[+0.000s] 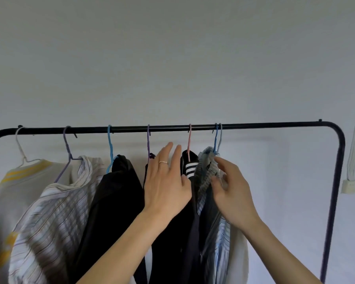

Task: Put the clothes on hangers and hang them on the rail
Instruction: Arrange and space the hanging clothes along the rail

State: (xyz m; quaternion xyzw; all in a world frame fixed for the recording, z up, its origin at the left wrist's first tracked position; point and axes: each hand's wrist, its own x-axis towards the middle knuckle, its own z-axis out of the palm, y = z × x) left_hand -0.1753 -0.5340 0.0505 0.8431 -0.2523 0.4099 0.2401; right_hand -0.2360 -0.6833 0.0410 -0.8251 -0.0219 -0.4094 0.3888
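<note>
While the left hand (166,181), fingers straight, presses the striped garment (190,170) aside below the rail (275,125), the right hand (232,187) pinches the ribbed collar (205,163), probably to straighten it.

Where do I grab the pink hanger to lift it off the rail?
Grip the pink hanger by its bare neck, between the rail and the black collar with white stripes. Come from the front and lift straight up: only that thin straight part shows, and the collar hides the rest.

No legible text; three white stripes mark a black garment (190,170).
</note>
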